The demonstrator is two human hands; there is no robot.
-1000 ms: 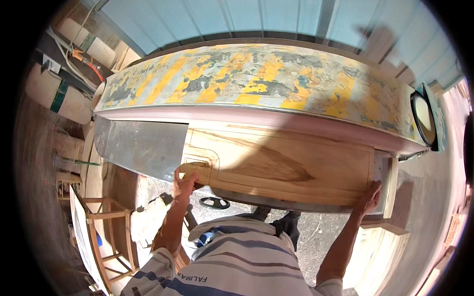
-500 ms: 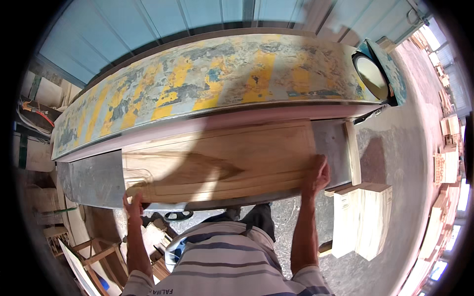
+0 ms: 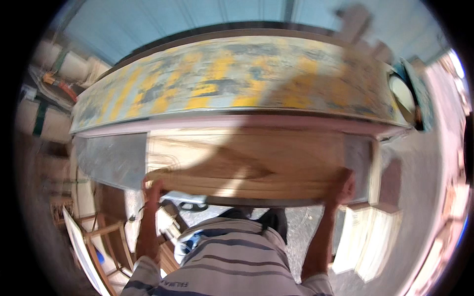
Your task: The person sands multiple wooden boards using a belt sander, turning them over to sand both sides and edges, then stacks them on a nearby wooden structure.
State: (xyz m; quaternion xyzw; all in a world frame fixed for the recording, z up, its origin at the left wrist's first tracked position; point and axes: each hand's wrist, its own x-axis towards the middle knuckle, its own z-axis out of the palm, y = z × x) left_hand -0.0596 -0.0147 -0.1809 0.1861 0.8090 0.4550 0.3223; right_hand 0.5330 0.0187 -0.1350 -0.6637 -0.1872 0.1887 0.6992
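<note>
A pale wooden panel (image 3: pixel 212 143) with routed lines near its edges lies across a grey metal work table (image 3: pixel 111 155), its far side close to a pinkish belt (image 3: pixel 207 123). At the panel's near left corner, my left hand (image 3: pixel 154 181) is closed around the edge. My right hand (image 3: pixel 344 187) holds the near right corner with its fingers curled; motion blur softens both hands. The undersides of the fingers are hidden. A shadow covers much of the panel's middle and right.
Behind the belt runs a long machine cover (image 3: pixel 212 74) with worn yellow stripes and a round roller end (image 3: pixel 402 98) at right. Stacked pale boards (image 3: pixel 363 241) stand on the floor at right. A wooden frame (image 3: pixel 106 237) stands at lower left.
The whole view has shifted, so everything appears further right and lower, with more blur. Against the table, the panel appears slightly further right. Both hands keep their hold.
</note>
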